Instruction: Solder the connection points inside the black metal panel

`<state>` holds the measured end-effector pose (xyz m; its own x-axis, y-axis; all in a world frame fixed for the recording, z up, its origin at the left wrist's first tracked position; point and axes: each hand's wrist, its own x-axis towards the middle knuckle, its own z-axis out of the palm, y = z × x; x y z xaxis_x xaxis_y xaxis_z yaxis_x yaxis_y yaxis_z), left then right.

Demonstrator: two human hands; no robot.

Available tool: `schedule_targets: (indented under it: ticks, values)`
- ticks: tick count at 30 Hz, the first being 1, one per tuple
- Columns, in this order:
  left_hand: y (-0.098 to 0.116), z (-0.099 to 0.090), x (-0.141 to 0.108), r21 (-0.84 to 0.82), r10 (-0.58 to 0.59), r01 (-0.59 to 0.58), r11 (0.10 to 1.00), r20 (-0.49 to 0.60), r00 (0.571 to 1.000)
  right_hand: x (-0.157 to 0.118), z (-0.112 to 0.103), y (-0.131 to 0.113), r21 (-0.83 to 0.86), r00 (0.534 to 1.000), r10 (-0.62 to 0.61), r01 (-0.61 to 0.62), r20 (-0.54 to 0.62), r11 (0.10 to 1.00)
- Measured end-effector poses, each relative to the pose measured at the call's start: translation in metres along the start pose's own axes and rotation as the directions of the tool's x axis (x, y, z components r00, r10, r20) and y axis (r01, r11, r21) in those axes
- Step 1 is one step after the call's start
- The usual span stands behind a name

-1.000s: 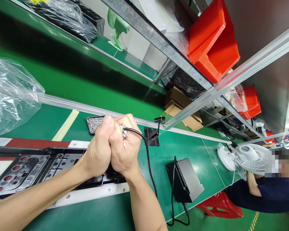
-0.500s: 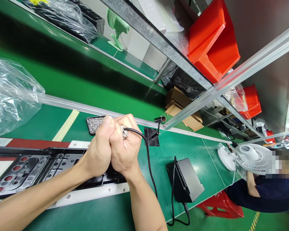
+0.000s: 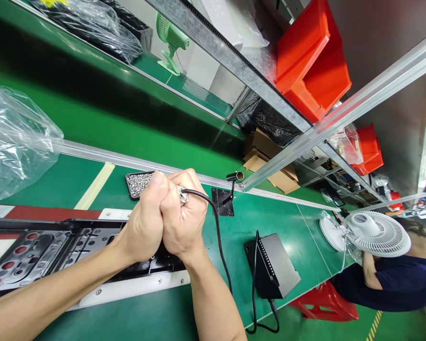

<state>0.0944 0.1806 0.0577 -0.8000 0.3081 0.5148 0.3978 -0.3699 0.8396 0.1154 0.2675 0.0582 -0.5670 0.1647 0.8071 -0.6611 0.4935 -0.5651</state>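
Note:
My left hand (image 3: 145,222) and my right hand (image 3: 184,215) are clenched together around a corded tool (image 3: 181,194), whose body is hidden inside the fists. Its black cable (image 3: 218,237) loops out of the top of my right fist and runs down past my right forearm. Below both hands lies a long black panel with red-ringed holes (image 3: 39,251) in a white fixture (image 3: 128,291) on the green bench. A small black tray of silver screws (image 3: 138,182) sits just behind my left thumb.
A black power box (image 3: 275,270) with its own cable stands right of my forearm. A small black stand (image 3: 229,196), a crumpled clear plastic bag (image 3: 14,142), a white fan (image 3: 372,234), red bins (image 3: 312,61) and a seated co-worker (image 3: 394,284) are nearby.
The hands stay clenched in the same place. The view has shifted very slightly left.

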Motion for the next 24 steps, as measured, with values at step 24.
schedule_targets:
  ticks: [24]
  values:
    - [0.0017,0.0038,0.0009,0.031,0.055,-0.054,0.998,-0.041,0.998,-0.0018,0.0002,0.002,0.0,0.999,-0.029,0.029,-0.014,1.0]
